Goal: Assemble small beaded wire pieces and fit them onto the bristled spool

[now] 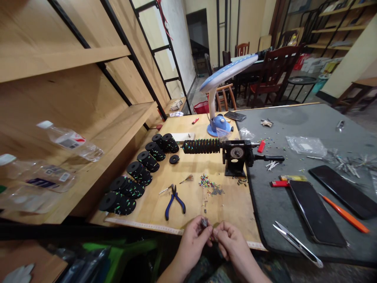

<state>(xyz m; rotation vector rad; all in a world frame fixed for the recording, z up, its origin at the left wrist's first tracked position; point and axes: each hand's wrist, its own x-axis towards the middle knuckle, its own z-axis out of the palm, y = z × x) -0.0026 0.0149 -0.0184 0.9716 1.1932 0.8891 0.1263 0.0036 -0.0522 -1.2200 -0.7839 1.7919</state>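
Left hand point(194, 234): fingers curled closed round a small dark-grey bundle point(204, 223), at the near edge of the pale wooden worktop point(194, 167). Right hand point(230, 237) just beside it, fingers bunched; can't tell if they grip anything. Pile of tiny multicoloured pieces point(205, 181) ahead, blue-handled pliers point(174, 192) left of that.

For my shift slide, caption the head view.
Left hand holding a small dark piece beside right hand at the table edge, blue-handled pliers and multicoloured bits beyond.
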